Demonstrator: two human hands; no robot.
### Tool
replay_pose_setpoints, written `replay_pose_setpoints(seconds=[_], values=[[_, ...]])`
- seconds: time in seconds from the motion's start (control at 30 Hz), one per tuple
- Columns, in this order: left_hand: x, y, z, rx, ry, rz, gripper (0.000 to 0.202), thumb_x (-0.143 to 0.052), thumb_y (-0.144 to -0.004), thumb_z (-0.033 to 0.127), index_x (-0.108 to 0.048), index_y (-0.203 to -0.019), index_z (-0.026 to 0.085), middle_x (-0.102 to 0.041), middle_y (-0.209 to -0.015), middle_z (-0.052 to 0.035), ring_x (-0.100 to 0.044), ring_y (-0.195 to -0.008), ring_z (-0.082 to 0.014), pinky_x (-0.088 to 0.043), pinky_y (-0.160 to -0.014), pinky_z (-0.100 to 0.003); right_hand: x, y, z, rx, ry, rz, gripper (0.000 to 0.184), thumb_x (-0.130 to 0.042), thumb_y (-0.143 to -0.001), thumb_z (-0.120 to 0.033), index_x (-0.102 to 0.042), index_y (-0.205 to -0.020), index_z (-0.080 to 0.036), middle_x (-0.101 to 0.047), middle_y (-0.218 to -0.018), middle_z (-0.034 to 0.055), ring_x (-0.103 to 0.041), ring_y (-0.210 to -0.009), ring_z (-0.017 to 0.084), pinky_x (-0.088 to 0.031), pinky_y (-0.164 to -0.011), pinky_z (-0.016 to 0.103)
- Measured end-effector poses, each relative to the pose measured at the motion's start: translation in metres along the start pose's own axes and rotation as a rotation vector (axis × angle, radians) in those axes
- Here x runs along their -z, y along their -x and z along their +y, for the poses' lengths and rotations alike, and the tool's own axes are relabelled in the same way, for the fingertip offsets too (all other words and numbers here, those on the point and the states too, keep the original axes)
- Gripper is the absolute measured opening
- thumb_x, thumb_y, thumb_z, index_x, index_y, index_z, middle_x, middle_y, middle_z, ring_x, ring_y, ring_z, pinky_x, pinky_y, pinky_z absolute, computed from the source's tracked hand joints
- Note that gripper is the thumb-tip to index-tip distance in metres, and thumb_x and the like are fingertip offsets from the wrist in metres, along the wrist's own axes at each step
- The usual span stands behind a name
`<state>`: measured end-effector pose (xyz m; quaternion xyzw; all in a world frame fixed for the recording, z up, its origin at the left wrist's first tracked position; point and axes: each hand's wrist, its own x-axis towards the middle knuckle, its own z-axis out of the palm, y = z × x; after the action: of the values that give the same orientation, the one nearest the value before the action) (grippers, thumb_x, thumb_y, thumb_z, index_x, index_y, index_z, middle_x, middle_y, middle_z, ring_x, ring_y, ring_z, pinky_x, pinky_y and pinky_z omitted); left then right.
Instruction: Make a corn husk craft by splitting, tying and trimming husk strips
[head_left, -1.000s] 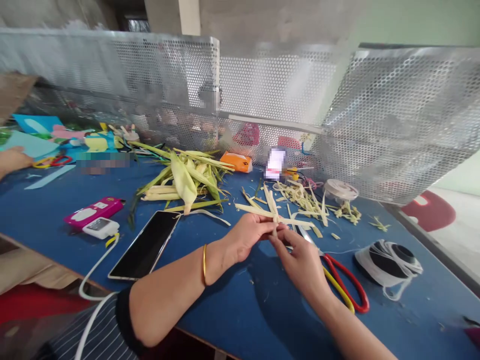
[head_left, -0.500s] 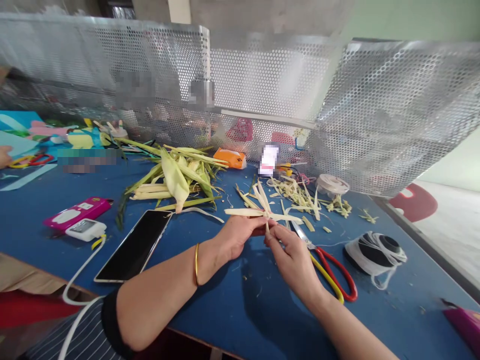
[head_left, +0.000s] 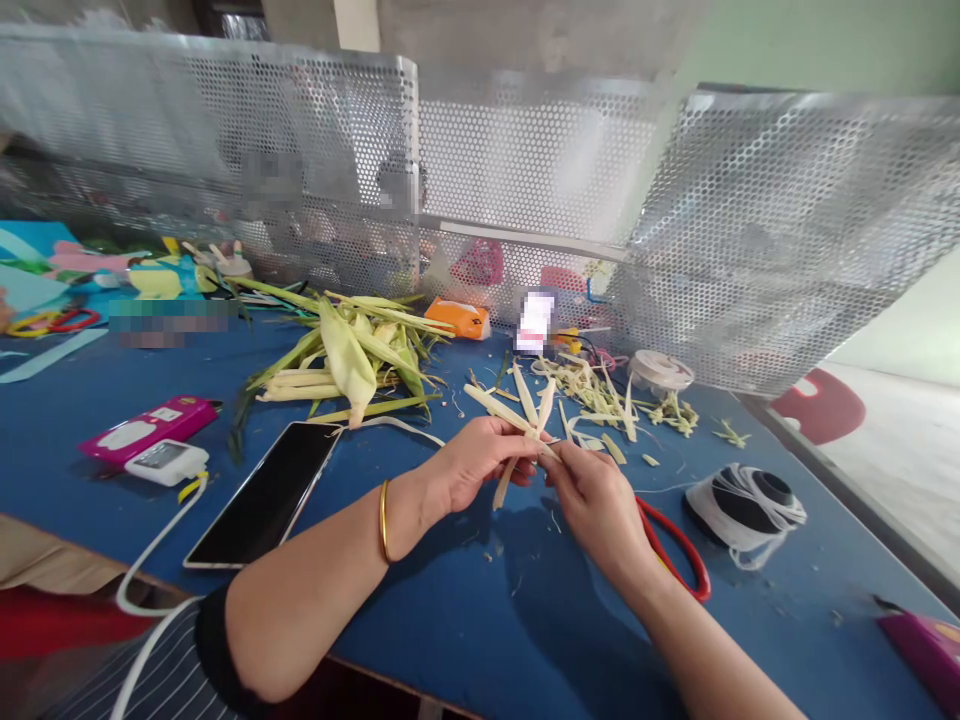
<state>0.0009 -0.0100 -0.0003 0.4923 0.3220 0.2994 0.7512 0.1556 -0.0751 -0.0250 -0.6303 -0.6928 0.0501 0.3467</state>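
Pale corn husk strips [head_left: 501, 407], joined at a centre and fanning out like a star, are held above the blue table. My left hand [head_left: 484, 460] pinches them near the centre, with one strip hanging below its fingers. My right hand [head_left: 592, 495] has its thumb and fingers closed on a strip at the right of the centre; the fingertips are partly hidden. Under and beside my right forearm lie scissors [head_left: 694, 565] with a red handle, mostly covered. Husk scraps [head_left: 592, 385] are scattered just beyond my hands.
A heap of green corn husks [head_left: 349, 360] lies left of centre. A dark phone [head_left: 262, 495], a magenta device [head_left: 150, 430] and a white cable are on the left. White thread [head_left: 750, 505] wound on a black core stands right. A perforated metal screen [head_left: 525, 160] runs along the back.
The star of husk strips has turned in my hands, one strip now pointing down. My right hand has shifted slightly right and covers more of the scissors.
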Motion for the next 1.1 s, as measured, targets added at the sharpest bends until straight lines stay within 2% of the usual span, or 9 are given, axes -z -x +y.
replay_pose_setpoints(seconds=[0.2, 0.43, 0.5, 0.57, 0.67, 0.77, 0.87, 1.0, 1.1], values=[[-0.002, -0.002, -0.005, -0.062, -0.184, 0.065, 0.036, -0.079, -0.064, 0.044, -0.061, -0.068, 0.014, -0.053, -0.057, 0.0037, -0.044, -0.047, -0.0054, -0.03, -0.043, -0.019, 0.003, 0.006, -0.013, 0.103, 0.051, 0.024, 0.036, -0.038, -0.098, -0.029, -0.047, -0.065, -0.022, -0.057, -0.06, -0.0003, -0.051, -0.059, 0.015, -0.034, -0.067, 0.028], [0.005, -0.005, -0.004, -0.017, -0.148, 0.035, 0.031, -0.077, -0.066, 0.04, -0.062, -0.068, 0.013, -0.051, -0.056, 0.0034, -0.042, -0.045, -0.0053, -0.028, -0.041, -0.02, 0.008, 0.009, -0.024, 0.135, -0.003, 0.058, 0.038, -0.04, -0.096, -0.029, -0.044, -0.06, -0.022, -0.053, -0.056, -0.0004, -0.048, -0.056, 0.015, -0.035, -0.067, 0.029], [0.007, -0.005, -0.002, 0.024, -0.107, 0.007, 0.03, -0.077, -0.068, 0.039, -0.065, -0.073, 0.012, -0.052, -0.056, 0.0031, -0.043, -0.046, -0.0055, -0.03, -0.042, -0.02, 0.01, 0.008, -0.021, 0.069, -0.063, 0.015, 0.039, -0.041, -0.096, -0.036, -0.05, -0.061, -0.022, -0.056, -0.058, 0.0002, -0.05, -0.058, 0.015, -0.036, -0.067, 0.029], [0.008, -0.005, 0.0, 0.071, -0.066, -0.031, 0.03, -0.074, -0.072, 0.041, -0.067, -0.077, 0.012, -0.053, -0.058, 0.002, -0.045, -0.047, -0.0061, -0.032, -0.043, -0.02, 0.014, 0.004, -0.015, -0.072, -0.19, -0.027, 0.043, -0.043, -0.094, -0.048, -0.058, -0.064, -0.022, -0.058, -0.059, 0.0006, -0.051, -0.059, 0.016, -0.037, -0.064, 0.029], [0.008, -0.005, 0.002, 0.101, -0.054, -0.054, 0.038, -0.062, -0.082, 0.049, -0.068, -0.079, 0.011, -0.057, -0.062, -0.0006, -0.048, -0.046, -0.0066, -0.033, -0.041, -0.02, 0.018, -0.005, -0.005, -0.356, -0.55, 0.028, 0.052, -0.046, -0.086, -0.066, -0.067, -0.073, -0.019, -0.058, -0.062, 0.0016, -0.053, -0.059, 0.017, -0.041, -0.06, 0.029], [0.005, -0.003, 0.0, 0.116, -0.125, -0.082, 0.044, -0.057, -0.084, 0.054, -0.068, -0.08, 0.011, -0.058, -0.064, -0.0013, -0.047, -0.045, -0.0063, -0.031, -0.039, -0.02, 0.016, -0.01, 0.001, -0.54, -0.918, 0.011, 0.049, -0.063, -0.074, -0.066, -0.065, -0.072, -0.017, -0.056, -0.063, 0.0002, -0.048, -0.051, 0.012, -0.041, -0.053, 0.027], [0.0, 0.001, -0.003, 0.121, -0.221, -0.083, 0.04, -0.065, -0.078, 0.052, -0.068, -0.078, 0.012, -0.056, -0.06, 0.0011, -0.044, -0.043, -0.0053, -0.029, -0.039, -0.019, 0.011, -0.01, -0.001, -0.559, -1.092, -0.045, 0.042, -0.075, -0.067, -0.056, -0.06, -0.067, -0.017, -0.05, -0.056, -0.0034, -0.042, -0.047, 0.009, -0.036, -0.048, 0.024], [-0.007, 0.005, -0.005, 0.141, -0.287, -0.062, 0.029, -0.067, -0.078, 0.042, -0.069, -0.075, 0.013, -0.053, -0.052, 0.0029, -0.039, -0.039, -0.0047, -0.026, -0.039, -0.019, 0.005, -0.007, -0.005, -0.515, -1.059, 0.059, 0.036, -0.077, -0.067, -0.049, -0.061, -0.064, -0.017, -0.051, -0.051, -0.0036, -0.045, -0.046, 0.009, -0.036, -0.049, 0.024], [-0.009, 0.007, -0.005, 0.146, -0.28, -0.087, 0.024, -0.068, -0.076, 0.036, -0.067, -0.067, 0.013, -0.055, -0.051, 0.0017, -0.042, -0.039, -0.0052, -0.03, -0.04, -0.019, 0.002, -0.007, -0.003, -0.496, -1.013, 0.122, 0.034, -0.077, -0.067, -0.048, -0.061, -0.063, -0.018, -0.053, -0.051, -0.003, -0.047, -0.046, 0.01, -0.038, -0.05, 0.025]])
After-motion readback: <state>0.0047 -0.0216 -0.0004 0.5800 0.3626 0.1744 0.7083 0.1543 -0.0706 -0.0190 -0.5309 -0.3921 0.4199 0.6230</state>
